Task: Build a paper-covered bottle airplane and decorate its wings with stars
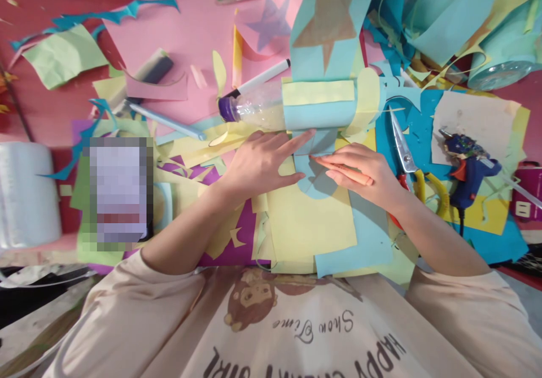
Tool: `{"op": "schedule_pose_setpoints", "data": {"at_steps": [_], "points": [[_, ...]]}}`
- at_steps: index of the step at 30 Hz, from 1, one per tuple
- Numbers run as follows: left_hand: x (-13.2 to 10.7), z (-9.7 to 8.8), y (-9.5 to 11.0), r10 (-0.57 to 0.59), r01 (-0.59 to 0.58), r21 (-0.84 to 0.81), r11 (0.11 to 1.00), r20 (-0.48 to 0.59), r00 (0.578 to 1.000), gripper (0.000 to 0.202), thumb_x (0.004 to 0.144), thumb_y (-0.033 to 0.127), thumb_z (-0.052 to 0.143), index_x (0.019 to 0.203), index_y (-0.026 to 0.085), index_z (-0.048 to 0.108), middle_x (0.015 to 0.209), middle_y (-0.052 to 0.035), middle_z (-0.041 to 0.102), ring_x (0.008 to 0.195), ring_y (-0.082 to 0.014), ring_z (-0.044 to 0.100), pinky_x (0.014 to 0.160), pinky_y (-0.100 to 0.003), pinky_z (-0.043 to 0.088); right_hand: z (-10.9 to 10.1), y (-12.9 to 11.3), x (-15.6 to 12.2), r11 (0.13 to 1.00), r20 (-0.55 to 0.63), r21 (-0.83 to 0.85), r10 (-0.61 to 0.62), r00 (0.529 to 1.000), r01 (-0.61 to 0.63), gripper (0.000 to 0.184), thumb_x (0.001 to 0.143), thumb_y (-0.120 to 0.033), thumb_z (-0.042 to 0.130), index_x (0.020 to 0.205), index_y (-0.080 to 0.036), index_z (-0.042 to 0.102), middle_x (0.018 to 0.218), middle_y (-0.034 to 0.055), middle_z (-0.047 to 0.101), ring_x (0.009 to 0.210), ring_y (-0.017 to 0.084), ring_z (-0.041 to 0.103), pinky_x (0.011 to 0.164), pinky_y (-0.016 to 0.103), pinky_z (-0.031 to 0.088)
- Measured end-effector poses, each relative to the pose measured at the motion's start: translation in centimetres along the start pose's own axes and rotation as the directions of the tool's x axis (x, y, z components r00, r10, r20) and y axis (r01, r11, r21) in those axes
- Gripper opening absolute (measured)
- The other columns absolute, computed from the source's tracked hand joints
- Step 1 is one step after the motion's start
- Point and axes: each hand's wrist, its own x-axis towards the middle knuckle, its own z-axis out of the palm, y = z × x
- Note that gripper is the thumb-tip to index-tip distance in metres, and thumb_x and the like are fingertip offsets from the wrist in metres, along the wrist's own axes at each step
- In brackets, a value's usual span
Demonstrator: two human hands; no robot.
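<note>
My right hand (359, 172) pinches an orange crayon-like pencil (349, 173), its tip on a light blue paper strip with a rounded end (315, 183). My left hand (265, 163) lies with fingers spread, the index fingertip on the upper part of that strip and the thumb beside it. Beneath lies a pale yellow sheet (313, 225). Just above my hands a clear plastic bottle (260, 111) with a purple cap (227, 109) rests on its side, wrapped in light blue and yellow paper. Behind it stands a light blue paper piece with a brown star (328, 13).
Scissors (404, 140) with yellow handles and a blue glue gun (468, 180) lie on the right. A phone with a blurred screen (118, 189) and a white case-like box (27, 194) are on the left. Markers (262, 77) and paper scraps cover the pink sheet (199, 33).
</note>
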Motion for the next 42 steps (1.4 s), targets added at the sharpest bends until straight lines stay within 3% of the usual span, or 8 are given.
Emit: {"op": "schedule_pose_setpoints", "data": {"at_steps": [34, 42], "points": [[0.02, 0.05, 0.08, 0.006, -0.006, 0.042, 0.999, -0.01, 1.0, 0.06, 0.091, 0.043, 0.051, 0.145, 0.016, 0.043, 0.082, -0.0043, 0.064, 0.075, -0.021, 0.061, 0.071, -0.033, 0.047, 0.09, -0.1, 0.14, 0.988, 0.057, 0.069, -0.141, 0.988, 0.137, 0.016, 0.092, -0.023, 0.058, 0.101, -0.017, 0.069, 0.086, 0.0049, 0.072, 0.077, 0.014, 0.063, 0.07, 0.029, 0.05], [0.02, 0.2, 0.02, 0.002, -0.002, 0.035, 0.999, -0.004, 1.0, 0.061, 0.09, 0.043, 0.051, 0.145, 0.018, 0.042, 0.083, -0.0039, 0.063, 0.075, -0.0205, 0.06, 0.072, -0.032, 0.046, 0.15, 0.1, 0.01, 0.981, 0.136, 0.118, -0.167, 0.977, 0.151, 0.017, 0.093, -0.026, 0.057, 0.1, -0.016, 0.069, 0.087, 0.0057, 0.072, 0.078, 0.014, 0.063, 0.071, 0.029, 0.048]]}}
